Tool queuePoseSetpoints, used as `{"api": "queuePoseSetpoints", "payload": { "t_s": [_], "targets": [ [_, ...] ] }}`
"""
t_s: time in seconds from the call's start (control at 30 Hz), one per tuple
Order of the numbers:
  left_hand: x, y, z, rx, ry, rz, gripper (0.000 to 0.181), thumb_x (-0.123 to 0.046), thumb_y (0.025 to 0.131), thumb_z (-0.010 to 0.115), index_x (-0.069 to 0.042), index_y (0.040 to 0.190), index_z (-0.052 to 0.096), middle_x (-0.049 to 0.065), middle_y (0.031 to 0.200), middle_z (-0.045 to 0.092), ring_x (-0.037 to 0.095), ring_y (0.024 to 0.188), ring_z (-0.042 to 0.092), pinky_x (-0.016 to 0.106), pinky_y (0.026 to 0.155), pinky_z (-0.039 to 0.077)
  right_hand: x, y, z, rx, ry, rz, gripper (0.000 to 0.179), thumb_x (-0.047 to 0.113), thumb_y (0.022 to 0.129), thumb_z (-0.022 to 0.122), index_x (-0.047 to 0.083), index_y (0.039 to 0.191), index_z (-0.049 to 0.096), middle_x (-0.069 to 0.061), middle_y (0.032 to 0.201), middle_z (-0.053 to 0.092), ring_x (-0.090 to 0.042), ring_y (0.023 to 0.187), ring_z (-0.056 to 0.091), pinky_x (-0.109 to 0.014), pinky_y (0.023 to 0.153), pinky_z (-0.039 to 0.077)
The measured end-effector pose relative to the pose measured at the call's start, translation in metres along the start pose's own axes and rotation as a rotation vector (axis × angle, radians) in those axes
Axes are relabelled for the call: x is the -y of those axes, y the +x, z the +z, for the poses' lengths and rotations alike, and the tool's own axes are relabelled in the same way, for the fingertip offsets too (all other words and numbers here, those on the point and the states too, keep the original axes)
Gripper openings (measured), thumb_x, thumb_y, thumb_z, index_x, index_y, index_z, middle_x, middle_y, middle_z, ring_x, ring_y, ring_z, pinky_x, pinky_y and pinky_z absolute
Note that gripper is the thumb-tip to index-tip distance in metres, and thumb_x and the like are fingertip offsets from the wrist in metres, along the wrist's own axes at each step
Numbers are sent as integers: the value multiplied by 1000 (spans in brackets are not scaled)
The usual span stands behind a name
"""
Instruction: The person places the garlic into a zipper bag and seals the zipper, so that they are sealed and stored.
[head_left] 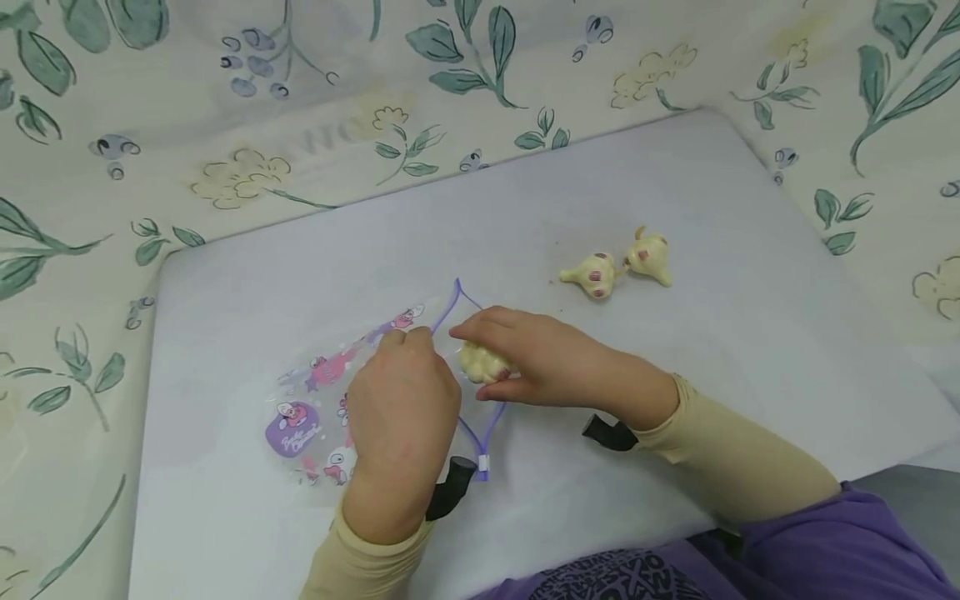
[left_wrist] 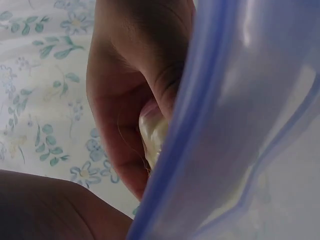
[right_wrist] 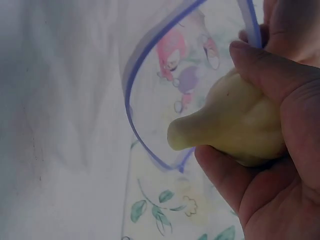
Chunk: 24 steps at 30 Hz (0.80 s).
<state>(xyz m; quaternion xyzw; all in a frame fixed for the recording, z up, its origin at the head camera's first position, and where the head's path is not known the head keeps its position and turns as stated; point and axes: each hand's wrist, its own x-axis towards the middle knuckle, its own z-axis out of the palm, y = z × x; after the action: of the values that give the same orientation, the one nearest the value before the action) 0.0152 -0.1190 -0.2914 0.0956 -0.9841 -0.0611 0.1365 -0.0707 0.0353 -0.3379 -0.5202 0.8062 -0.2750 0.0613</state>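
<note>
My right hand (head_left: 558,360) grips a cream garlic bulb (head_left: 482,363) with purple-pink patches at the mouth of a clear zip bag (head_left: 330,421). In the right wrist view, the stem of this garlic bulb (right_wrist: 235,117) sticks out between thumb and fingers, in front of the bag's purple-edged opening (right_wrist: 129,95). The left hand (head_left: 405,408) pinches the bag's edge, its fingertips hidden under the knuckles. Pink and purple cartoon prints cover the bag, and its mouth gapes toward the right hand. Close up in the left wrist view, the purple zip strip (left_wrist: 187,105) partly covers the garlic.
Two more garlic bulbs (head_left: 597,275) (head_left: 649,257) lie close together beyond the right hand. A white slider (head_left: 483,462) sits at the near end of the bag's zip. The white tabletop (head_left: 247,275) is bordered by flower-patterned cloth (head_left: 480,92).
</note>
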Motion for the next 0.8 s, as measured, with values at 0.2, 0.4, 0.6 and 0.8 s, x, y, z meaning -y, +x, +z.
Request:
{"api": "queuePoseSetpoints", "payload": {
  "t_s": [0.2,0.4,0.6,0.8],
  "targets": [
    [-1,-3,0,36,3,-13,9,-5,81,59,0,81,66,11,69,58,33,54,60,43,44,48,-1,8,12,47,5,-11,64,39,84,69,14,137,45,3,132,52,-8,115,51,-26,94,46],
    [-3,-5,1,37,-14,-1,9,-5,81,59,0,79,66,10,67,56,30,53,58,41,44,46,-1,15,26,64,2,-19,54,37,85,68,15,130,49,5,124,56,-7,108,53,-22,91,46],
    [-5,-8,3,10,-13,23,10,-5,81,59,-1,72,62,9,62,52,28,49,55,39,41,44,0,23,38,111,-1,-23,51,31,85,68,18,131,49,7,117,56,-7,103,52,-21,91,45],
    [-8,-8,4,-6,7,29,10,-4,80,57,0,73,64,11,65,55,31,52,58,43,40,45,2,44,49,175,22,-20,28,23,89,62,16,116,61,7,103,64,-6,91,55,-22,85,46]
  ]
}}
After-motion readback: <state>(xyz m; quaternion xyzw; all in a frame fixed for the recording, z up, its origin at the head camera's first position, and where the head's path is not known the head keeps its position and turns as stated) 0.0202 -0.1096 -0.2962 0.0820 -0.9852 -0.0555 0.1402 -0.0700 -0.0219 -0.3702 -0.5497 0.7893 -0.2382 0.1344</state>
